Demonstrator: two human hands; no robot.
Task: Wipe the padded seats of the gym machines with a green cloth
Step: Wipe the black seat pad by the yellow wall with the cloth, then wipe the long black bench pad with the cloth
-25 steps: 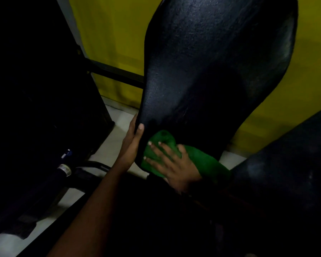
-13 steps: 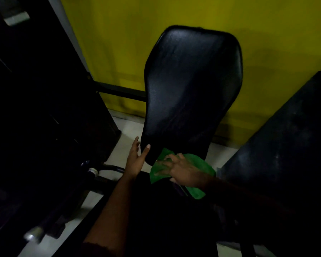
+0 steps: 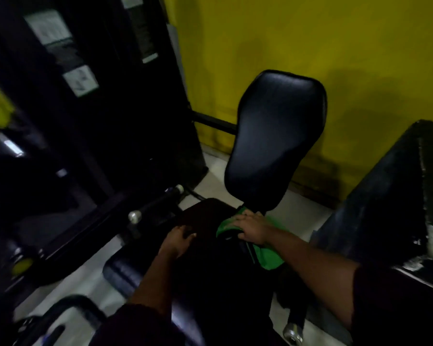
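A black padded backrest (image 3: 275,136) stands upright against the yellow wall. Below it lies the dark padded seat (image 3: 205,216), hard to make out in the shadow. My right hand (image 3: 251,227) lies on top of the green cloth (image 3: 265,253) and presses it on the seat's far end, just under the backrest. The cloth spreads out from under the palm toward the lower right. My left hand (image 3: 178,242) rests on the seat's left part with its fingers bent over the surface, holding nothing that I can see.
A tall black weight stack housing (image 3: 90,108) with white labels fills the left. Chrome-tipped handles (image 3: 135,217) stick out beside the seat. A worn black padded bench (image 3: 398,196) stands at the right. Pale floor (image 3: 215,176) shows around the machine.
The view has pulled back and up. My left hand left the backrest's lower edge and came down onto the seat. My right hand slid the cloth from the backrest's bottom onto the seat.
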